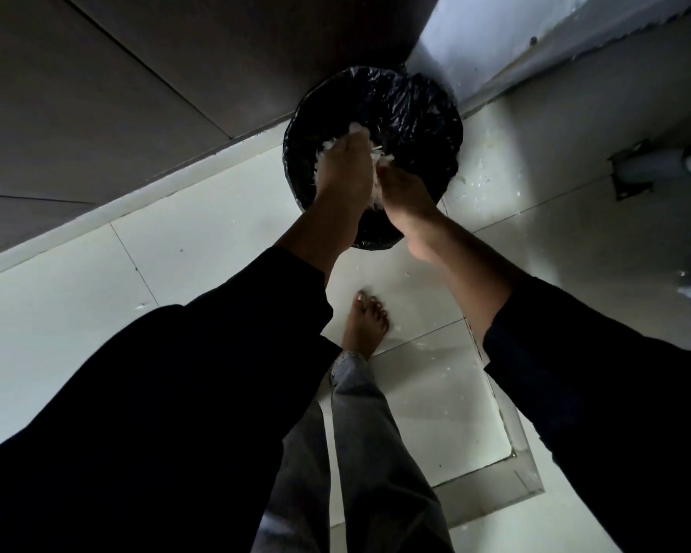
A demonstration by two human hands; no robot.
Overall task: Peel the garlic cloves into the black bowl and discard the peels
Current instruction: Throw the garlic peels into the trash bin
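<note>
A round bin lined with a black plastic bag (411, 113) stands on the floor in the corner. Both my hands are held together over its mouth. My left hand (342, 165) and my right hand (403, 189) cup a heap of white garlic peels (376, 181) between them. Peels stick out above and between the fingers. No black bowl and no garlic cloves are in view.
Dark cabinet fronts (116, 93) stand at the left and a pale wall (515, 41) runs behind the bin. The floor has light tiles (435, 297) with white scraps on them. My bare foot (366, 325) stands below the bin. A pipe (655, 165) sticks out at right.
</note>
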